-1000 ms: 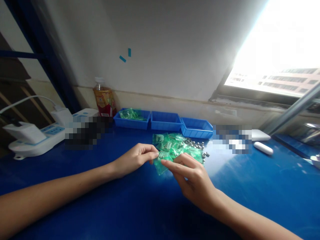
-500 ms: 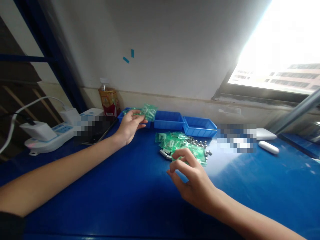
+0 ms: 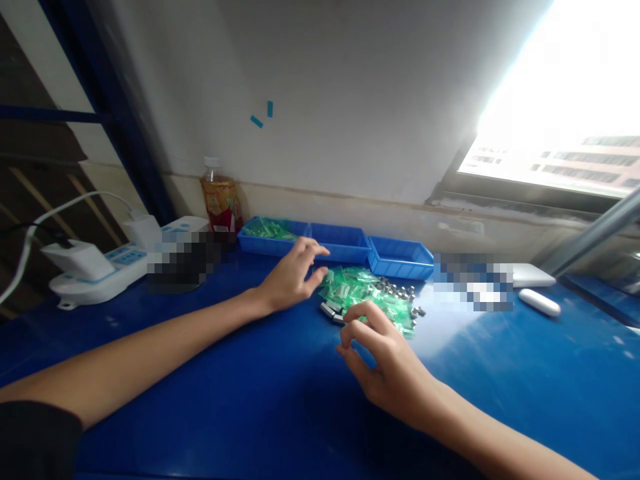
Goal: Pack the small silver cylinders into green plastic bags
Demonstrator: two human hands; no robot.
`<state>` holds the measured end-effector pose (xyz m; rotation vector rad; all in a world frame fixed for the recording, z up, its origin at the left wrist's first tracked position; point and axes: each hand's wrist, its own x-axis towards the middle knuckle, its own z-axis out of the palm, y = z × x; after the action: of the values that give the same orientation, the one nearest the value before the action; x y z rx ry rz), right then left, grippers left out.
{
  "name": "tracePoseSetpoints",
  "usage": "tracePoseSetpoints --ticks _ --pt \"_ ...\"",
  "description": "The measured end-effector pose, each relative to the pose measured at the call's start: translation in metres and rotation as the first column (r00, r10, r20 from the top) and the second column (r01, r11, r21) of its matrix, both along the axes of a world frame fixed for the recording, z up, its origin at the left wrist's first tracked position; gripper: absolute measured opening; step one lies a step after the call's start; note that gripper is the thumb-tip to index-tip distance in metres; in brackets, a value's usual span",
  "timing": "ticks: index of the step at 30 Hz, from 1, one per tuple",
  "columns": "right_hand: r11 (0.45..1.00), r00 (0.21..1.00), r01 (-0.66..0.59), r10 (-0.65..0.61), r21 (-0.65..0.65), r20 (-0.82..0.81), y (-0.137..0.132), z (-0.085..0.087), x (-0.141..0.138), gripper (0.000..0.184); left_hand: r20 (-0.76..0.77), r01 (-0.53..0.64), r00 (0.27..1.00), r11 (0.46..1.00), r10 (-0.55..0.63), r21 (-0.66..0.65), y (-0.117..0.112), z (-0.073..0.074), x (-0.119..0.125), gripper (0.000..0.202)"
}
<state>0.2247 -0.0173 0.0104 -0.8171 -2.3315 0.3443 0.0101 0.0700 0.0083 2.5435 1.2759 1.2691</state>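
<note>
My left hand (image 3: 293,275) is open, fingers and thumb spread, with nothing in it. It hovers at the left edge of a pile of green-tinted clear plastic bags (image 3: 357,287). Small metal pieces (image 3: 400,291) lie along the pile's far right side, and short metal cylinders (image 3: 328,310) rest at its near left. In front of the pile, my right hand (image 3: 393,360) is curled, thumb tip and fingertips together, with nothing visible between them. More green bags (image 3: 270,229) lie in the left blue bin (image 3: 265,247), behind my left hand.
A middle blue bin (image 3: 340,251) and a right blue bin (image 3: 400,267) continue the row by the wall. On the left are a bottle (image 3: 221,203) and a white power strip (image 3: 95,285) with plugs. A small white case (image 3: 539,303) lies at right on the blue table (image 3: 280,407).
My left hand has let go of a green bag at the left bin and moved right and nearer, to the pile. My right hand keeps nearly the same pose.
</note>
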Motion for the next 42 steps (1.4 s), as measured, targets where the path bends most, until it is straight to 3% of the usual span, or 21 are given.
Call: tracePoseSetpoints --ticks 3,6,12,18,25,33,37,40,42 --pt "1.0 1.0 -0.011 0.011 -0.007 0.017 0.0 0.001 0.0 0.012 -0.255 0.108 0.958 0.989 -0.13 -0.098 -0.012 -0.006 0.01 0.035" --pt "0.999 0.999 -0.029 0.03 -0.013 0.043 0.0 0.003 -0.001 0.011 -0.307 0.072 0.943 0.982 -0.124 -0.176 -0.01 -0.008 0.012 0.035" --pt "0.998 0.994 -0.053 0.056 -0.032 0.095 -0.001 0.004 0.0 0.012 -0.254 0.049 0.962 0.98 -0.098 -0.19 -0.005 -0.009 0.009 0.033" --pt "0.996 0.989 -0.072 0.078 -0.05 0.127 -0.001 0.004 0.001 0.012 -0.126 -0.029 0.992 0.963 -0.006 -0.268 0.002 -0.012 0.009 0.048" --pt "0.994 0.982 -0.096 0.104 -0.056 0.159 -0.001 0.005 0.001 0.011 -0.119 -0.042 0.993 0.956 0.007 -0.29 0.007 -0.015 0.005 0.037" --pt "0.993 0.981 -0.091 0.101 -0.069 0.165 -0.003 0.008 0.0 0.003 -0.098 -0.115 0.992 0.918 0.083 -0.379 0.008 -0.013 0.005 0.069" --pt "0.993 0.981 -0.093 0.103 -0.066 0.164 -0.004 0.009 0.001 0.005 -0.021 -0.112 0.993 0.926 0.113 -0.361 0.014 -0.018 0.002 0.059" --pt "0.992 0.982 -0.092 0.104 -0.084 0.156 -0.005 0.01 0.0 0.006 0.125 -0.177 0.966 0.932 0.226 -0.315 0.017 -0.017 -0.002 0.047" --pt "0.989 0.989 -0.083 0.097 -0.126 0.113 -0.006 0.012 0.0 0.009 0.251 -0.173 0.939 0.952 0.237 -0.254 0.013 -0.013 -0.002 0.035"
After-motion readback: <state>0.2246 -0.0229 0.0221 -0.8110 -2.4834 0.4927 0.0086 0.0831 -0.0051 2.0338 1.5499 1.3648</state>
